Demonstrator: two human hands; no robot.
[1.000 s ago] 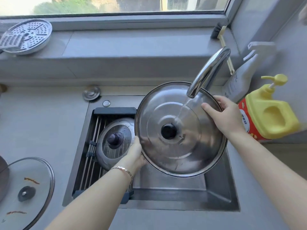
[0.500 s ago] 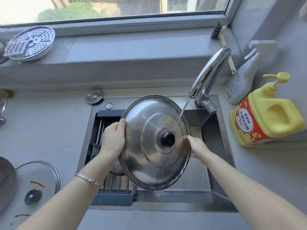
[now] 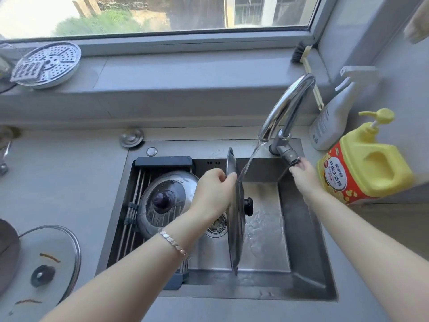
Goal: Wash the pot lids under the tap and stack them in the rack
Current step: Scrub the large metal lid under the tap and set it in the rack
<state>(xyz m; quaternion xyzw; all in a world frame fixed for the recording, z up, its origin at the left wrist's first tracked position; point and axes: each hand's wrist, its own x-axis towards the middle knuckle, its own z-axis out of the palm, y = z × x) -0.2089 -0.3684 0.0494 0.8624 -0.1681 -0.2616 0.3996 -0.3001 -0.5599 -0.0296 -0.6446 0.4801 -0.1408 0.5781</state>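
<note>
My left hand [image 3: 214, 192] grips the top rim of a large steel lid [image 3: 236, 228], which stands on edge over the sink, black knob facing right. Water runs from the tap [image 3: 286, 105] past the lid's upper edge. My right hand [image 3: 303, 174] rests on the tap's lever handle [image 3: 287, 155]. A smaller steel lid [image 3: 166, 201] with a dark knob lies on the roll-up rack [image 3: 139, 205] across the sink's left part. A glass lid [image 3: 50, 263] with reddish smears lies on the counter at lower left.
The steel sink [image 3: 301, 240] has a drain near its middle. A yellow dish-soap jug [image 3: 366, 163] and a white spray bottle [image 3: 334, 115] stand at right. A perforated steamer plate [image 3: 50, 63] sits on the windowsill, a brush [image 3: 301, 54] in the corner. A dark pan edge [image 3: 7, 254] shows at left.
The large lid has turned from facing me to standing on edge. My right hand let go of it and moved up to the tap handle. My left hand now holds it alone.
</note>
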